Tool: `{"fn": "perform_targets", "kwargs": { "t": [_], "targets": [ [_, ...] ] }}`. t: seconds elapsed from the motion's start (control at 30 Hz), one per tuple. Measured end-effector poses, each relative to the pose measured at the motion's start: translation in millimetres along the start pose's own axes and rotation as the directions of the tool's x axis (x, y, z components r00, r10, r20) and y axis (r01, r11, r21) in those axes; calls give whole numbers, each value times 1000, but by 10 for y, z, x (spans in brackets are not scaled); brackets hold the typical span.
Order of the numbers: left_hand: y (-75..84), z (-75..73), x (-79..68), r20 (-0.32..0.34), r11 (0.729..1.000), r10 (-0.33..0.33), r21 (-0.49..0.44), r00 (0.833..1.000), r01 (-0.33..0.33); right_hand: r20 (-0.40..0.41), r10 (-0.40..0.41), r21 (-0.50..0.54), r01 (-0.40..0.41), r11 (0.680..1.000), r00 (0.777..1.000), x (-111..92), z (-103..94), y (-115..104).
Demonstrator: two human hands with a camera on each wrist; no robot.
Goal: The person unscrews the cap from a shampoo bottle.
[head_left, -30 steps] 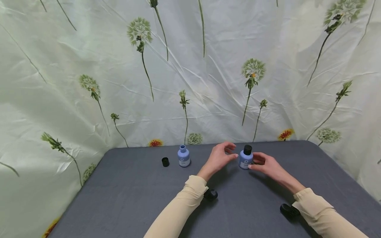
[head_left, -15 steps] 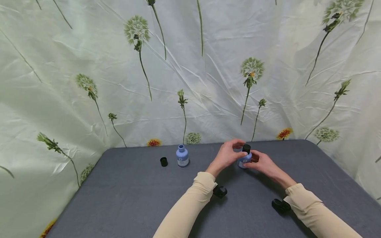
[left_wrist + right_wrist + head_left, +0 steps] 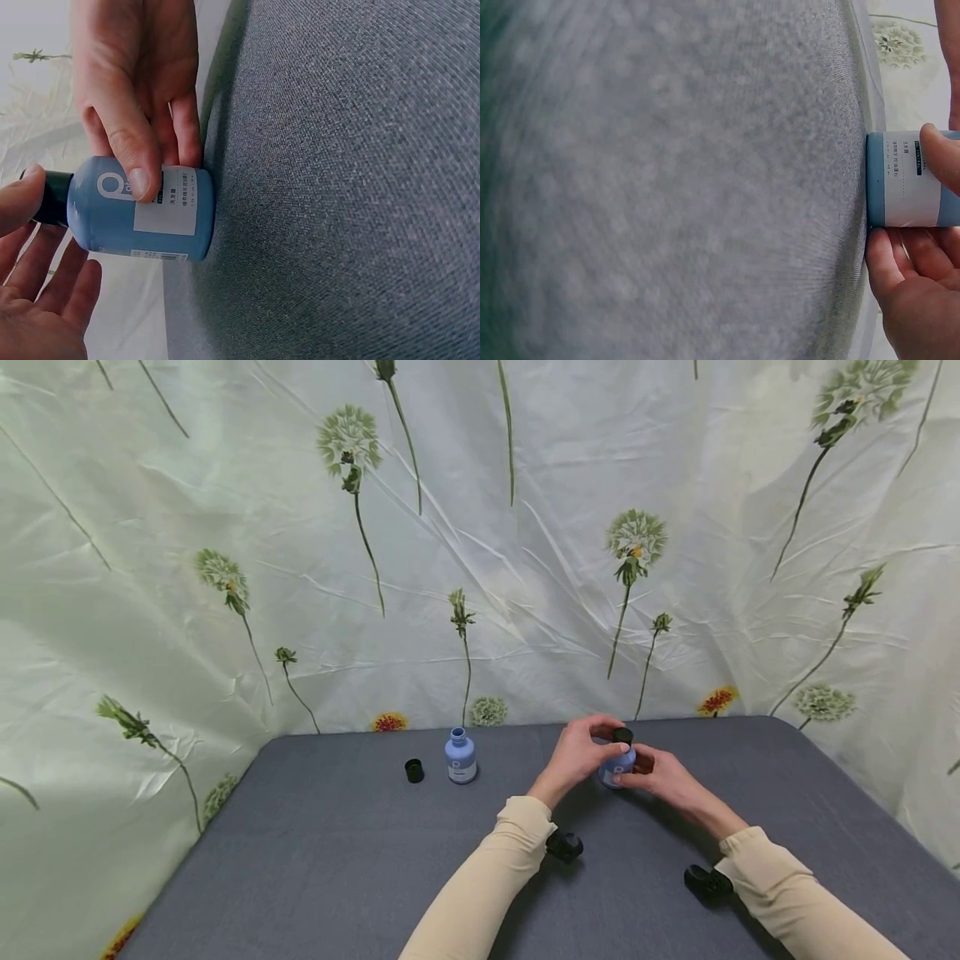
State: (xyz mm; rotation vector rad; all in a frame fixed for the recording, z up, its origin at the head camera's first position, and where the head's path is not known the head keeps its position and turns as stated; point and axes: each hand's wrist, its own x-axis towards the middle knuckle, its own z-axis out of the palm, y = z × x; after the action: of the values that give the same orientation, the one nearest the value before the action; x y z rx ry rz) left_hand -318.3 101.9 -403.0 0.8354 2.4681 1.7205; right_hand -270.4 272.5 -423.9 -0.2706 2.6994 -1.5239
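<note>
A small blue bottle (image 3: 105,225) with a white label stands upright toward the table's far side, right of the middle. My right hand (image 3: 671,783) grips its body from the right, the thumb lying across the label. From the left, my left hand (image 3: 576,758) pinches the black cap (image 3: 54,196) on the bottle's neck between thumb and fingers. In the right wrist view the bottle's base meets the cloth, and its cap is out of frame. Farther left, a second blue bottle (image 3: 461,758) stands uncapped, with a loose black cap (image 3: 414,770) beside it.
A dark grey cloth covers the table (image 3: 337,860). Behind it hangs a pale curtain (image 3: 525,568) with a dandelion print, reaching the table's back edge. Each wrist wears a black camera.
My left hand has moved right and taken hold of the cap. The right hand has closed its grip on the bottle, which stays in about the same place.
</note>
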Motion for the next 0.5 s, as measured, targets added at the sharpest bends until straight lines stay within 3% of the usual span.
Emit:
{"fn": "perform_targets", "kwargs": {
  "t": [0.5],
  "targets": [
    [59,1,-20,-1,999,-10,49,1000,10,-17,9,60,-8,998,1000,-18,33,0]
  ]
}}
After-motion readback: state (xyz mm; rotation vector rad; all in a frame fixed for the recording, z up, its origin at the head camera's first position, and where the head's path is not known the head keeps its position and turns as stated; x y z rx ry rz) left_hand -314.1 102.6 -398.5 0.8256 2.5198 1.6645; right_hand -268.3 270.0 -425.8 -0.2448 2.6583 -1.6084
